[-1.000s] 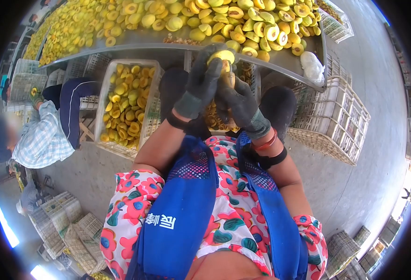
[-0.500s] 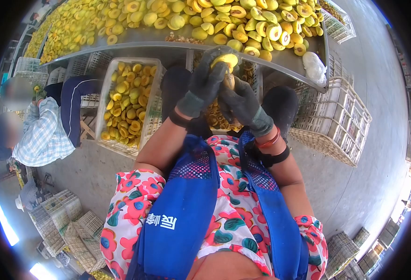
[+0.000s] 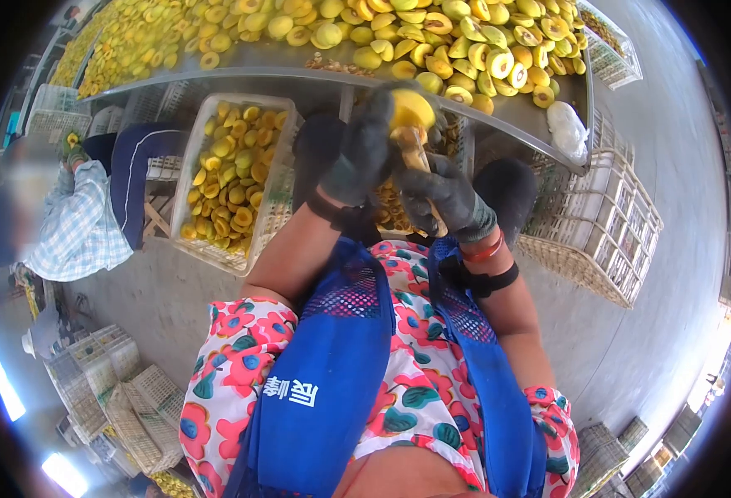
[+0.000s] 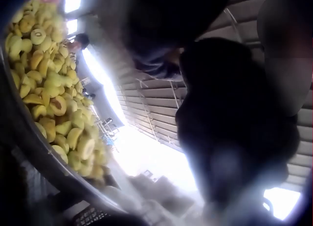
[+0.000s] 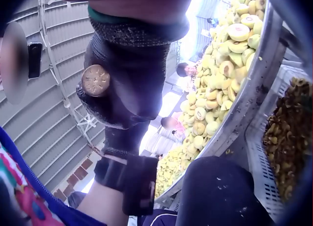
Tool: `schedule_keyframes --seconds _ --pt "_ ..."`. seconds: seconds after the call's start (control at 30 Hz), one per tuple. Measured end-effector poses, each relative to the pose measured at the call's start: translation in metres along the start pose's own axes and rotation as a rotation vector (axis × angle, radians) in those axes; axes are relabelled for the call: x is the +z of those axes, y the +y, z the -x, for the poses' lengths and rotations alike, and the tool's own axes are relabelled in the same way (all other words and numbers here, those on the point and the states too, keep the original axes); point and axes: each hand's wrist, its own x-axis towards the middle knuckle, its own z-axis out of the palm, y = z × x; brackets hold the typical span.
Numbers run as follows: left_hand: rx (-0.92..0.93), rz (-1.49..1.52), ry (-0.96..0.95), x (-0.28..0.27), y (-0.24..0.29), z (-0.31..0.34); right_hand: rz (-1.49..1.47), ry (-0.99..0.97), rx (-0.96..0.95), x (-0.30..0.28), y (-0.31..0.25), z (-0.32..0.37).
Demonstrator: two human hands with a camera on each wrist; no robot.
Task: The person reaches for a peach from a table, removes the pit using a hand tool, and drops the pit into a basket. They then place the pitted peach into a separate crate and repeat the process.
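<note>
A yellow fruit piece (image 3: 413, 109) is held in the dark-gloved left hand (image 3: 359, 158), above the table's near edge. Just below it, the right hand (image 3: 455, 199) grips a wooden-handled tool (image 3: 415, 153), whose upper end meets the underside of the fruit. Whether a blade is there cannot be told. In the right wrist view the round handle end (image 5: 96, 80) pokes out of the gloved right hand (image 5: 129, 76). The left wrist view shows the left hand (image 4: 234, 113) only as a dark shape, with the fruit hidden.
Halved fruit (image 3: 465, 41) covers the metal-edged table (image 3: 241, 75). A crate of fruit pieces (image 3: 287, 170) stands left of the knees, a white crate (image 3: 606, 216) to the right. Another crate (image 5: 259, 172) holds brown scraps. A clear bag (image 3: 566, 133) lies at the table corner. A person (image 3: 83, 220) sits at left.
The right hand has turned and moved slightly down from the fruit, so more of the wooden handle shows. The fruit in the left hand has tilted, showing more of its yellow surface.
</note>
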Motion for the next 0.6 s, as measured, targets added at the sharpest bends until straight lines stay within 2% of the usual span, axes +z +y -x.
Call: schedule_keyframes --seconds 0.07,0.13,0.2,0.27,0.33,0.4,0.47,0.53,0.6 --pt "0.21 -0.413 0.129 -0.013 0.011 -0.003 0.092 0.068 -0.016 0.008 0.007 0.001" --pt "0.401 -0.759 0.158 -0.034 0.025 -0.005 0.085 0.143 -0.062 0.008 0.011 0.001" --pt "0.566 -1.045 0.086 -0.06 0.04 -0.001 0.172 0.212 -0.107 0.001 0.015 -0.004" --pt "0.265 -0.478 0.235 -0.073 0.038 0.004 0.348 0.279 -0.155 -0.008 0.022 -0.014" --pt "0.218 -0.323 0.235 -0.086 0.049 0.011 0.522 0.368 -0.217 -0.01 0.027 -0.022" --pt "0.255 -0.533 0.336 -0.112 0.062 0.021 0.725 0.477 -0.33 -0.011 0.035 -0.03" --pt "0.278 -0.758 0.46 -0.156 0.08 0.044 0.682 0.496 -0.347 -0.014 0.038 -0.03" --pt "0.249 -1.046 0.549 -0.212 0.101 0.075 0.605 0.507 -0.286 -0.016 0.042 -0.026" --pt "-0.007 -1.424 0.636 -0.262 0.11 0.112 0.513 0.514 -0.169 -0.016 0.034 -0.023"
